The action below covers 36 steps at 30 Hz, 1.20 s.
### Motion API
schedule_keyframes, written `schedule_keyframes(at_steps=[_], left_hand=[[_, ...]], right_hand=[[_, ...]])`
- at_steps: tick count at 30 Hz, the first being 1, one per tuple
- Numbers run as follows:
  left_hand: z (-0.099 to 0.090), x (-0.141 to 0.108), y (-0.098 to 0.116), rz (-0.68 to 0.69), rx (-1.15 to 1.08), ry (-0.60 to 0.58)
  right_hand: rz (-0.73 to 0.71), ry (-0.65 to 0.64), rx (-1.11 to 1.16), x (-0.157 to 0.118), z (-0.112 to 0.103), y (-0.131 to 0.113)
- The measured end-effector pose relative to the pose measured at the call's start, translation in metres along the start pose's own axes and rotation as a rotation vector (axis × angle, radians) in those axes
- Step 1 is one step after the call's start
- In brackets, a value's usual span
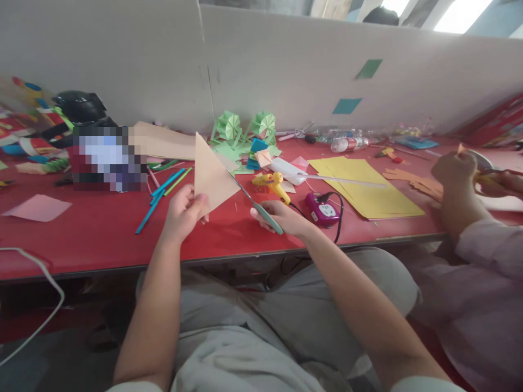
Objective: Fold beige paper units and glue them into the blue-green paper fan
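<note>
Between its thumb and fingers, my left hand (186,212) pinches a tan paper triangle (212,177) by its lower left edge, held up over the red table. My right hand (281,216) is closed round the green handles of a pair of scissors (267,218). The blades point up and left and meet the triangle's right side; whether they are parted is too small to tell. Just behind the right hand lies a yellow glue gun (272,184). Blue and green sticks (159,201) lie to the left of my left hand.
A purple power socket (322,209) with a black cord and yellow sheets (368,188) lie right. Green paper wheels (227,126) stand behind, near a bottle (349,144). Another person's hands (457,169) work at far right. A pink sheet (38,208) lies left on the table (98,239).
</note>
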State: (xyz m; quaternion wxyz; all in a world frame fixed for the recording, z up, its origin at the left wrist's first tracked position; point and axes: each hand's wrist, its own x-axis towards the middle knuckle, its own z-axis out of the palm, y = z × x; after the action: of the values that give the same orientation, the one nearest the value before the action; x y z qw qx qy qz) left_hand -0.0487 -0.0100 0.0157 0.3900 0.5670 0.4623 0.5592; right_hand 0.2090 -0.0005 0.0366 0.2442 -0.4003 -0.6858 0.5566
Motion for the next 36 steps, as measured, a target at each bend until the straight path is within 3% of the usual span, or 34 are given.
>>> schedule_keyframes(at_steps=[36], left_hand=[[0.001,-0.002,0.006,-0.055,-0.102,-0.039]], right_hand=[[-0.019,0.041,0.001,0.006,0.001,0.011]])
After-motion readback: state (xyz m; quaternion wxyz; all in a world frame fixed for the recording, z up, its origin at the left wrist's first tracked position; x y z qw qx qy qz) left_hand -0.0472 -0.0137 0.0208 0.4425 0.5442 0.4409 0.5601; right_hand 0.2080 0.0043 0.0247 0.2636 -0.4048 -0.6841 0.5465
